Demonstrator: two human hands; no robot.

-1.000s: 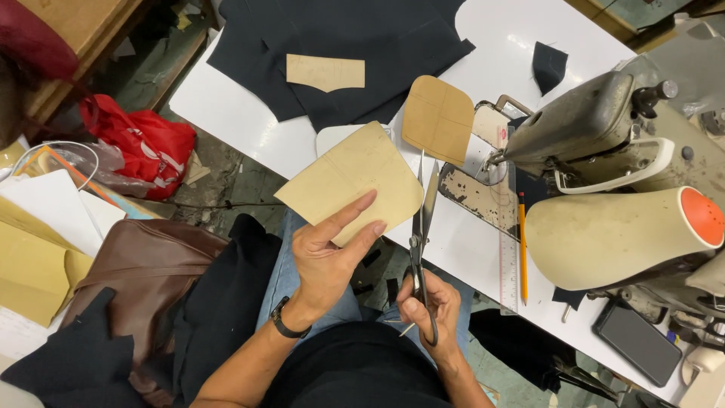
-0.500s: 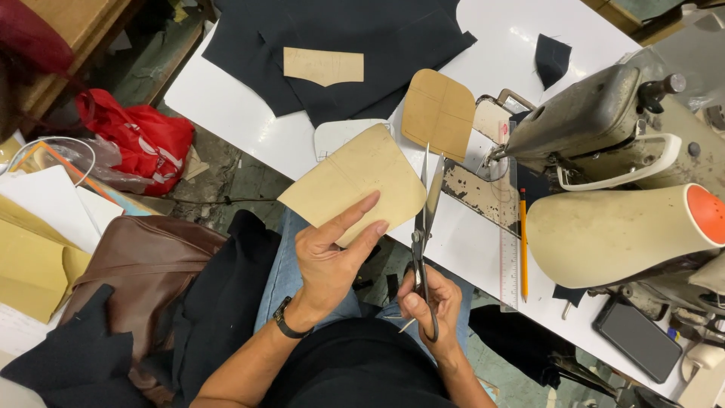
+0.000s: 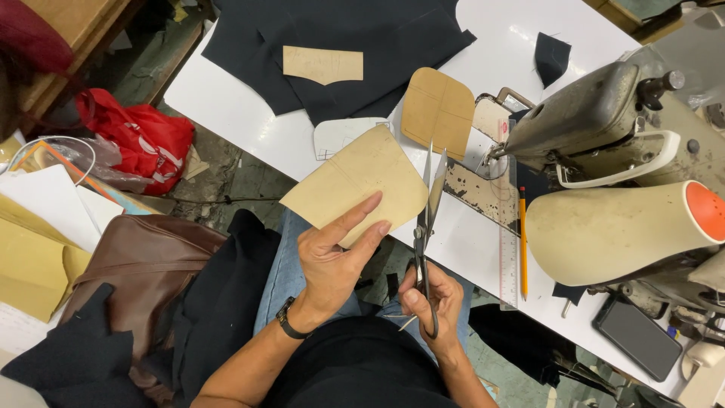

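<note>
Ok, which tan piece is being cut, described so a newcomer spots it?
Start at the sewing machine on the white table. Just left, over the table's near edge, the left hand holds a tan pattern piece. It alone is lifted, beside the scissors.

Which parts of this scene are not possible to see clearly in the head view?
- Cut line: the tan pattern piece hides any cloth under it.
- Scissors: the right hand covers the handles.
- Left hand: its thumb lies behind the piece.
- Sewing machine: the frame's right edge cuts it off.
- Marks on the ruler: too small.

White table (image 3: 249,121) bears dark fabric (image 3: 377,45), a sewing machine (image 3: 604,128), ruler (image 3: 510,249), pencil (image 3: 522,242).
</note>
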